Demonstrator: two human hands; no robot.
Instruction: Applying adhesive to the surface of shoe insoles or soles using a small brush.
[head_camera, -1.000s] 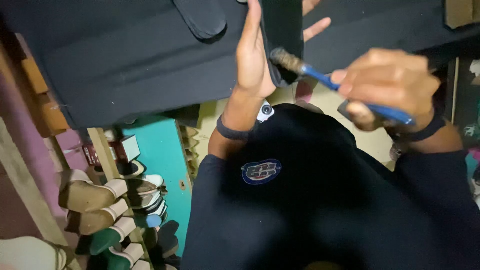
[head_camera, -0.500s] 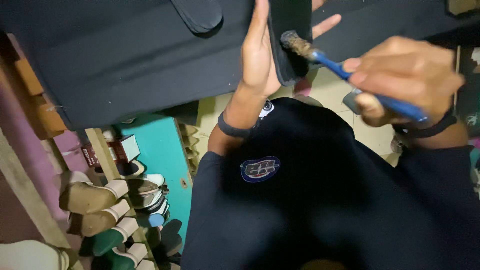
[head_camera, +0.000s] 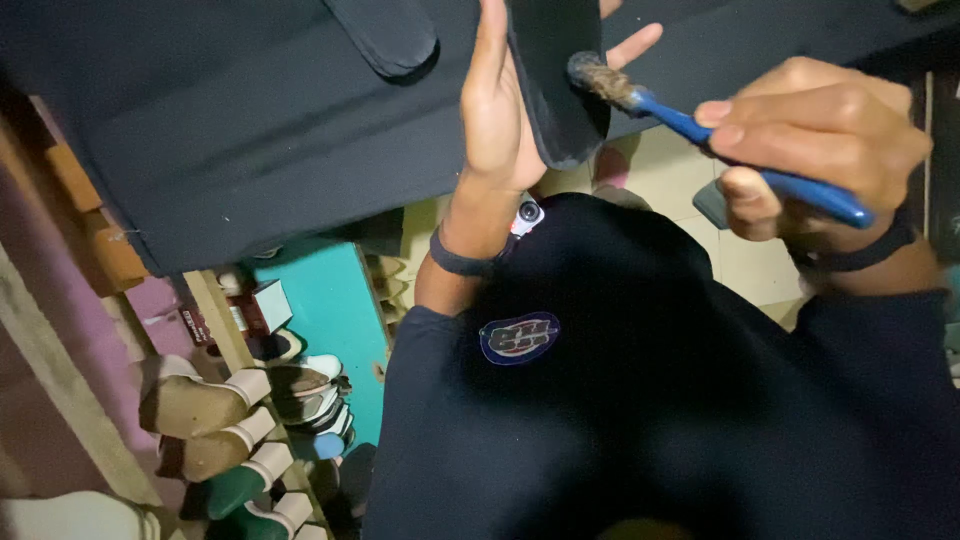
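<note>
Head view: left hand (head_camera: 497, 110) flat and upright, gripping black flat sole-shaped piece (head_camera: 556, 75) at its edge, above dark workbench top (head_camera: 240, 120). Right hand (head_camera: 812, 128) clenched on blue-handled brush (head_camera: 720, 140), worn bristle head touching the black piece. Shoes on wooden rack (head_camera: 225, 400) lower left.

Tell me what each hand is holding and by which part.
The right hand holds a blue brush by its handle. The left hand holds a black sole piece by its edge.

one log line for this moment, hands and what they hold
left hand: holds black sole piece upright | right hand: grips blue brush | bristles touch piece | shoes racked below
</note>
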